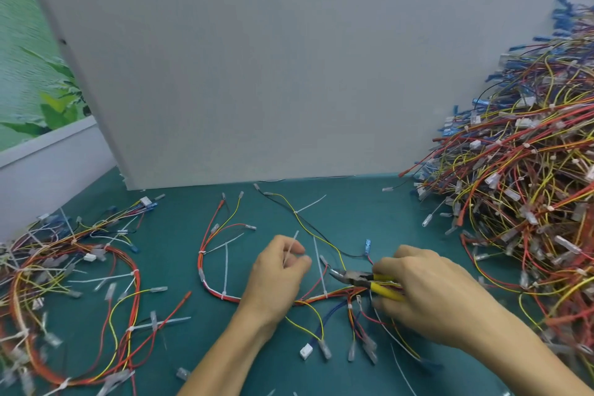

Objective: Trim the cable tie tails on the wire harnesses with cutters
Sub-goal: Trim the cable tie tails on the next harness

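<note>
mid-trim on the harness (334, 294) lying on the counter (173, 235) between the hands: pinching a white tie tail (292, 246) in the fingers (302, 262) of the left hand (276, 276), clamping the right hand (427, 292) round the yellow cutters (363, 281), probably next bringing the blades flush to that tail's head.

- One view only, worn on the person's head, facing forward and steeply down onto the teal surface (180, 219).
- It sits close: both forearms come in from the bottom edge, with the left hand (278, 276) and right hand (424, 292) in the lower middle.
- The wide lens bends lines, so the grey panel (257, 58) filling the upper frame leans.
- The harness pile (520, 177) at the right edge looks smeared, probably from lens stretch.
</note>
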Tool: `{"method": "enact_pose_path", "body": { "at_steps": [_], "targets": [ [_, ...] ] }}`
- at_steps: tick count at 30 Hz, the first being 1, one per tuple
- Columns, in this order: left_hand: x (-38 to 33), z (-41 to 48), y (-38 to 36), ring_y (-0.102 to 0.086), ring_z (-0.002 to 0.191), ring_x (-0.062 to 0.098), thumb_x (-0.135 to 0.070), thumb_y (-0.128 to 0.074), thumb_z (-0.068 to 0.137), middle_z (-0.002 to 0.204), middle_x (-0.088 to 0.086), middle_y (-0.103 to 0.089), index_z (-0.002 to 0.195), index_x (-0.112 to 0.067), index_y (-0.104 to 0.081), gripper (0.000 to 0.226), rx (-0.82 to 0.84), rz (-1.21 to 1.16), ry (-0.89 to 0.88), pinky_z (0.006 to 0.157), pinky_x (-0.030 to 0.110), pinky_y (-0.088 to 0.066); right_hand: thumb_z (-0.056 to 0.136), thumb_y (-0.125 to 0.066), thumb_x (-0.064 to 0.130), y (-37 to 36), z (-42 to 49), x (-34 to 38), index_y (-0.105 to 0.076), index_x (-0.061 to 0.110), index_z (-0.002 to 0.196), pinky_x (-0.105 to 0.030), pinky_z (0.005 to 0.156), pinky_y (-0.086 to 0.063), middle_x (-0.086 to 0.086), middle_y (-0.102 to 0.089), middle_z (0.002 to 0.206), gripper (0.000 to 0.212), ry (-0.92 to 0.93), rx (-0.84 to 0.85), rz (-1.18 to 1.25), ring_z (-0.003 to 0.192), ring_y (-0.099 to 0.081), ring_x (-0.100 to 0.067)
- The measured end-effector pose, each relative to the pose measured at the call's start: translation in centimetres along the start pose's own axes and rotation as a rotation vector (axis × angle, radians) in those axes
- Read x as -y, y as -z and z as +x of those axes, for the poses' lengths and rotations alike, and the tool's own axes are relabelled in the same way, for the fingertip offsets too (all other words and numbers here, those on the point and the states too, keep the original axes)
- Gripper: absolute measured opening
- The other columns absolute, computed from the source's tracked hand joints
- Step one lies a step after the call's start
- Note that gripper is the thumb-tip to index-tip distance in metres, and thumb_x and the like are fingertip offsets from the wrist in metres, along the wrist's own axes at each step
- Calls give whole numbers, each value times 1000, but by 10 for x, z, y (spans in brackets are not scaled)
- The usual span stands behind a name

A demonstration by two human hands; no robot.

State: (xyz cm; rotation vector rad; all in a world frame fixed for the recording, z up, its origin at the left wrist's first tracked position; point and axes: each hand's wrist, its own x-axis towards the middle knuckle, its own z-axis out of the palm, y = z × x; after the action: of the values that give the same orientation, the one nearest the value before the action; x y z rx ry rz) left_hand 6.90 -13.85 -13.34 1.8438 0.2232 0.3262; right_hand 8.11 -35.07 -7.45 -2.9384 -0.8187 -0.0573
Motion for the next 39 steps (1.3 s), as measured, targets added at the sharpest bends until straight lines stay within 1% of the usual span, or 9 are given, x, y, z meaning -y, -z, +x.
{"method": "enact_pose_path", "body": {
  "at_steps": [4,8,11,14,16,21,27,35,39],
  "targets": [
    [1,-1,-1,-41,53,4,-19,-66,82,59,-14,-44,99,-27,-64,19,70,252,-67,56,15,-35,89,-46,62,0,-1,1,-52,31,108,-32,70,-26,7,-48,107,37,7,55,-58,103,-54,-23],
    [-3,-3,-2,-48,74,0,-27,-61,89,89,-12,-55,104,-28,-68,16,167,513,-230,68,7,-33,91,-44,55,-2,-2,0,-50,31,109,-33,69,-32,4,-47,107,30,-22,82,-94,105,-55,-25],
    [-4,-4,-2,-49,71,-2,-26,-61,90,90,-10,-61,94,-29,-70,11,207,468,-246,67,6,-33,95,-40,42,-6,-2,1,-51,29,109,-32,66,-32,1,-40,96,22,-1,67,-173,103,-55,-25],
    [-3,-3,0,-46,60,-1,-21,-60,91,63,-16,-56,73,-28,-63,20,228,363,-231,60,13,-34,96,-37,31,-9,0,4,-51,27,110,-32,64,-28,1,-33,91,20,19,53,-225,99,-53,-26],
    [-3,-4,0,-41,56,3,-17,-58,92,56,-12,-50,70,-21,-59,22,247,309,-212,57,18,-34,94,-38,28,-11,1,5,-50,26,109,-32,64,-26,1,-33,91,20,25,48,-240,96,-52,-27],
    [-5,-6,1,-42,55,3,-14,-58,92,55,-13,-50,67,-23,-58,26,271,253,-207,57,16,-34,92,-39,25,-16,2,6,-48,25,105,-33,65,-30,2,-39,94,16,33,44,-213,92,-50,-27],
    [-8,-8,1,-47,55,-3,-10,-58,91,57,-21,-56,65,-23,-55,30,288,226,-212,58,8,-34,93,-38,25,-17,3,7,-50,26,104,-34,64,-24,3,-36,92,16,45,41,-231,82,-38,-27],
    [-7,-8,0,-48,61,0,-11,-60,90,68,-12,-62,62,-25,-55,32,288,226,-214,62,14,-38,94,-42,21,-24,5,6,-46,24,97,-34,62,-32,2,-35,90,6,64,69,-190,85,-44,-28],
    [-8,-9,0,-44,58,0,-12,-60,90,60,-15,-55,63,-25,-55,31,281,256,-228,59,13,-35,92,-44,16,-24,4,6,-44,23,93,-34,60,-36,3,-33,88,7,65,82,-184,79,-44,-30]
  ]
}}
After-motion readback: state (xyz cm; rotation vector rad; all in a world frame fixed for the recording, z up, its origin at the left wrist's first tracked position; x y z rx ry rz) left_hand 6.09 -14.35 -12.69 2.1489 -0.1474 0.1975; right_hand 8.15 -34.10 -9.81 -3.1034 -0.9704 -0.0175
